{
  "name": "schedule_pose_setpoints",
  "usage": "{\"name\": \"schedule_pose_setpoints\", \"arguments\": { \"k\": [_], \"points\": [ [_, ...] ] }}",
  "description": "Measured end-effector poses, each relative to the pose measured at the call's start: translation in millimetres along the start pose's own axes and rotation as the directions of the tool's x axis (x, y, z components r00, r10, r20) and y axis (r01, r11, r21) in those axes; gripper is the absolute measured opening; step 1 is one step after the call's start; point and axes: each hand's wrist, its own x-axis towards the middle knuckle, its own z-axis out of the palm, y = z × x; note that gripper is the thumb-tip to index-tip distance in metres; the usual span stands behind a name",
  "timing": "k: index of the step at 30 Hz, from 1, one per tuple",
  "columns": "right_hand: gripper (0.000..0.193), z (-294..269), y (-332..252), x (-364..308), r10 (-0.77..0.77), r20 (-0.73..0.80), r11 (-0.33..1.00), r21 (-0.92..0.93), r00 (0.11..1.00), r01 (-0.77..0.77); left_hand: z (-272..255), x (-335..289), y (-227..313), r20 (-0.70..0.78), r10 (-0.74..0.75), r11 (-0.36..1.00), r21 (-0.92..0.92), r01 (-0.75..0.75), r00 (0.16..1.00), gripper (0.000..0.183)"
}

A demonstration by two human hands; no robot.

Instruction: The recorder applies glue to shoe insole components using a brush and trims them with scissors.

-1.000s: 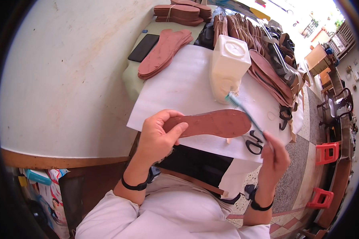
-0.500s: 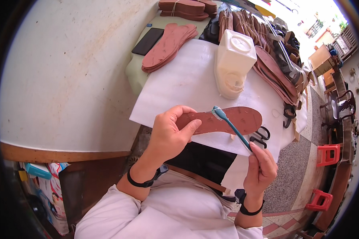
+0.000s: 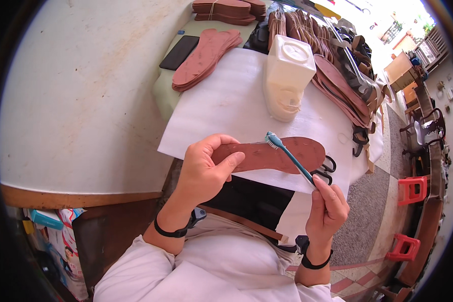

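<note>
My left hand (image 3: 206,163) pinches the left end of a reddish-brown shoe insole (image 3: 259,161), thumb on top and fingers beneath. The insole is raised above the white sheet, its broad end pointing right. My right hand (image 3: 327,206) grips the handle of a teal toothbrush (image 3: 296,161). Its bristles lie at the insole's far edge, near the middle of its length, and whitish residue shows around there. Black-handled scissors (image 3: 328,170) lie on the sheet just beyond the insole's right end, partly hidden by it.
A translucent plastic container (image 3: 289,75) with yellowish contents stands on the white sheet (image 3: 226,100). Stacked insoles (image 3: 204,58) and a dark phone (image 3: 179,52) lie at the far left. Bundled insoles (image 3: 302,30) and more loose ones (image 3: 340,90) line the far right. Red stools (image 3: 411,190) stand on the floor.
The toothbrush head has shifted slightly along the insole's far edge, toward its broad end. Both hands keep their holds. The whole view has drifted a little, so the table things appear farther left.
</note>
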Motion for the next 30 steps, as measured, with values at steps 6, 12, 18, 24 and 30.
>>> {"name": "schedule_pose_setpoints", "arguments": {
  "k": [6, 12, 18, 24, 30],
  "points": [
    [0.027, -5.5, 6.6, -1.1, -0.007, -0.045, 1.000, -0.018, 0.999, 0.007, -5.8, 0.4, -4.8, 0.009, -0.009, 0.999, -0.038, 0.010, 1.000, 0.017],
    [0.028, -13.5, 14.3, -1.4, 0.001, -0.097, 0.998, -0.059, 0.995, -0.007, -13.8, 0.5, -2.2, 0.033, -0.050, 0.992, -0.116, 0.053, 0.998, 0.017],
    [0.028, -21.3, 20.9, -2.1, 0.004, -0.134, 0.998, -0.068, 0.991, -0.013, -19.8, 0.1, -0.4, 0.036, -0.047, 0.976, -0.212, 0.053, 0.998, 0.019],
    [0.030, -26.6, 25.1, -6.3, 0.017, -0.153, 0.995, -0.098, 0.988, -0.032, -23.7, 0.6, -2.2, -0.003, -0.081, 0.942, -0.327, 0.076, 0.997, 0.017],
    [0.033, -30.5, 28.8, -8.4, -0.008, -0.175, 0.993, -0.113, 0.985, -0.012, -29.9, 3.8, -5.1, 0.024, -0.077, 0.896, -0.436, 0.080, 0.997, 0.019]
  ]
}}
